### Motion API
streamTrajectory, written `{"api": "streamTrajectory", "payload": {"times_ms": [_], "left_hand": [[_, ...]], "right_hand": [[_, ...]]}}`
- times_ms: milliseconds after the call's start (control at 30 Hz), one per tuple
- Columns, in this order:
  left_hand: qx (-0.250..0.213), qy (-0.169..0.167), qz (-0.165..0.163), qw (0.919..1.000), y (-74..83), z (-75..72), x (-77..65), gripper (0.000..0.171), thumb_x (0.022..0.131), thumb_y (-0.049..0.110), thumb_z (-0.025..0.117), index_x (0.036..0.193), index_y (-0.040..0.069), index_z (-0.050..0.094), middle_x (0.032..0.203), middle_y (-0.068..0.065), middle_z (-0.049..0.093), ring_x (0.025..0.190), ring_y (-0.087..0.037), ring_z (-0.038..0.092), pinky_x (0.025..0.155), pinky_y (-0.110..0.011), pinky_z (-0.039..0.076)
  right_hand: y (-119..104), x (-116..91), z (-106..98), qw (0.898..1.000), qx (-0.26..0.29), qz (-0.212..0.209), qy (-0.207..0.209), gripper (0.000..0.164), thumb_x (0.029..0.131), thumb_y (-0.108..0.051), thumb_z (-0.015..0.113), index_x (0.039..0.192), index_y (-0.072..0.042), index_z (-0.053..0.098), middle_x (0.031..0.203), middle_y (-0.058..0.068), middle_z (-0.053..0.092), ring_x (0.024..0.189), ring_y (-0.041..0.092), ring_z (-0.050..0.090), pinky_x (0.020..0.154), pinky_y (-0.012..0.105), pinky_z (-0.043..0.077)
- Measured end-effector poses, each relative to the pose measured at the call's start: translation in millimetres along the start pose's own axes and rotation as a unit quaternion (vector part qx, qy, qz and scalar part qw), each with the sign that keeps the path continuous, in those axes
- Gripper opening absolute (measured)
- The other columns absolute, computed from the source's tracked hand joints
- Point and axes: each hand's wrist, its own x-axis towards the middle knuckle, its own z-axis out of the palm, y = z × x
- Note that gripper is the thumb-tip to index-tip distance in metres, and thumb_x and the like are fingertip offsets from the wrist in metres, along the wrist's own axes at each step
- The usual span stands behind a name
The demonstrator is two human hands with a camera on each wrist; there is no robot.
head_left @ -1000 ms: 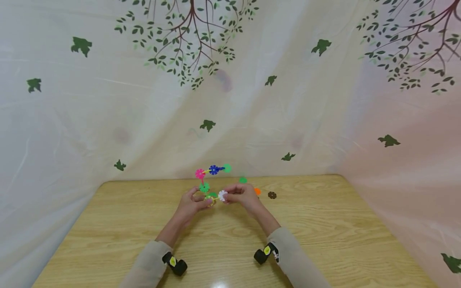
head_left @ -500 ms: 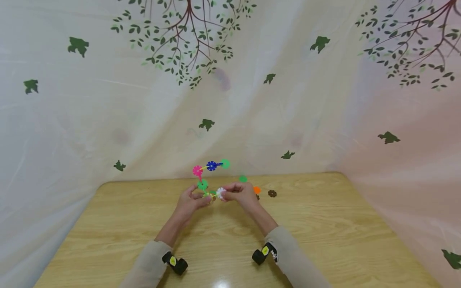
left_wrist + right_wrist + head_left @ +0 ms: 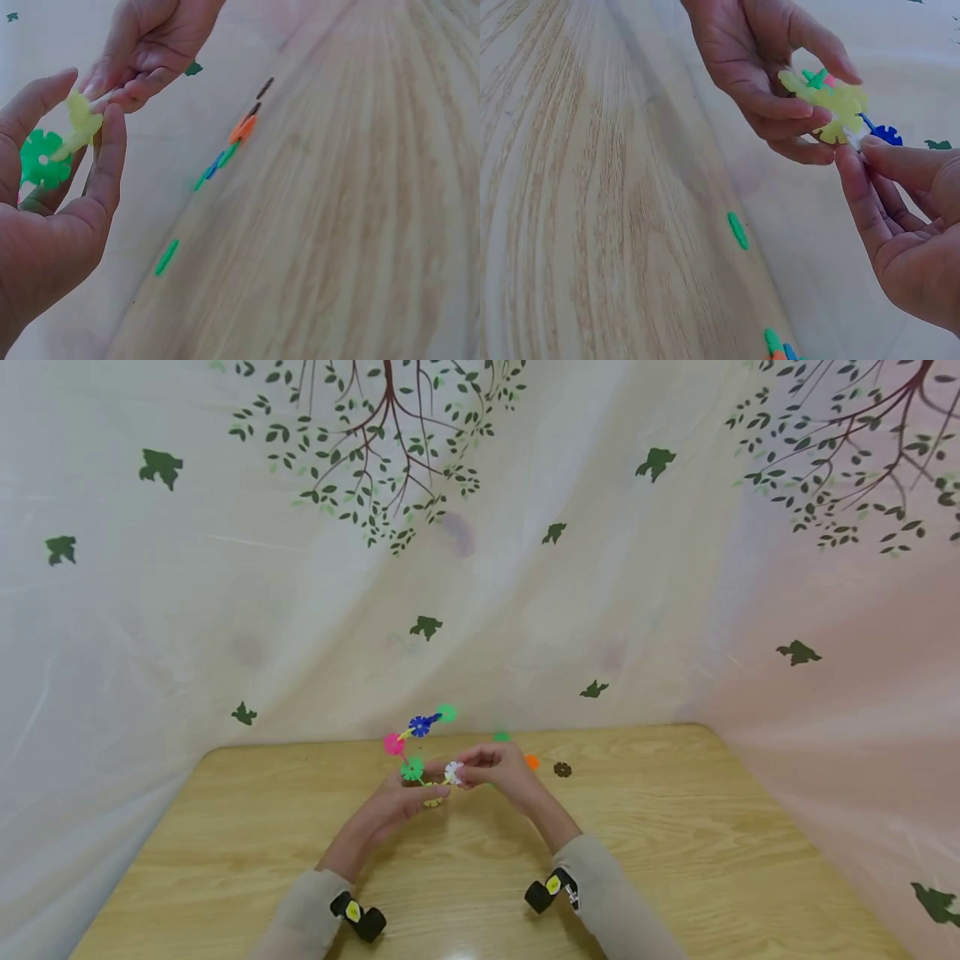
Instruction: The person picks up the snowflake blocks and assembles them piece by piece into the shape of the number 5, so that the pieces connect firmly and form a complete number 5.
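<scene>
Both hands are raised over the table, working on a chain of interlocking plastic snowflake discs. My left hand holds the chain by its yellow discs, between thumb and fingers. Opposite it, my right hand pinches a white disc between thumb and fingertips, right at the edge of a yellow disc. From the left hand the chain runs up through a green disc, a pink disc, a blue disc and a light green disc. Fingers partly cover the white disc in the wrist views.
Loose discs lie on the wooden table beyond the right hand: a brown disc, an orange disc and a green disc. A printed curtain hangs behind the table's far edge.
The chain's free end has tipped left and lower in the head view. My left hand has turned, its fingers now reaching behind the white disc. The right hand keeps its pinch.
</scene>
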Motion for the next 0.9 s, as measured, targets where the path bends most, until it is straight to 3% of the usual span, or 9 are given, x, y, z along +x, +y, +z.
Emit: {"api": "streamTrajectory", "payload": {"times_ms": [167, 500, 733, 900], "left_hand": [[-0.007, 0.016, 0.003, 0.9998, -3.4, 7.5, 1.9, 0.053, 0.099, 0.000, 0.061, 0.149, -0.009, 0.043, 0.113, 0.006, 0.071, 0.093, -0.009, 0.065, 0.086, -0.024, 0.056], [-0.023, 0.061, -0.001, 0.9978, -4.7, 12.1, 2.2, 0.055, 0.098, -0.001, 0.060, 0.148, -0.012, 0.040, 0.107, 0.004, 0.069, 0.095, -0.008, 0.064, 0.087, -0.024, 0.058], [-0.001, 0.134, -0.011, 0.9909, -5.3, 16.2, 2.4, 0.048, 0.097, 0.005, 0.066, 0.140, -0.008, 0.051, 0.098, 0.005, 0.069, 0.086, -0.008, 0.061, 0.084, -0.026, 0.058], [0.001, 0.165, -0.013, 0.9863, -4.3, 15.4, 1.3, 0.048, 0.095, 0.004, 0.067, 0.140, -0.008, 0.052, 0.097, 0.005, 0.071, 0.088, -0.011, 0.063, 0.082, -0.025, 0.059]], "right_hand": [[-1, -1, 3, 1.000, -0.023, -0.002, -0.001, 0.025, 0.092, 0.000, 0.072, 0.114, 0.011, 0.070, 0.087, 0.000, 0.075, 0.074, 0.010, 0.070, 0.083, 0.052, 0.062], [0, 1, 4, 1.000, -0.020, 0.002, -0.006, 0.026, 0.091, 0.001, 0.073, 0.115, 0.010, 0.070, 0.086, -0.001, 0.074, 0.075, 0.010, 0.071, 0.078, 0.040, 0.064], [-3, 2, -4, 0.997, -0.078, 0.016, -0.019, 0.025, 0.095, -0.008, 0.071, 0.118, 0.004, 0.071, 0.093, 0.006, 0.075, 0.079, 0.015, 0.071, 0.088, 0.059, 0.058], [-9, 3, -27, 0.989, -0.140, 0.026, -0.040, 0.028, 0.098, -0.017, 0.069, 0.121, -0.001, 0.070, 0.105, 0.019, 0.073, 0.088, 0.029, 0.072, 0.091, 0.060, 0.056]]}}
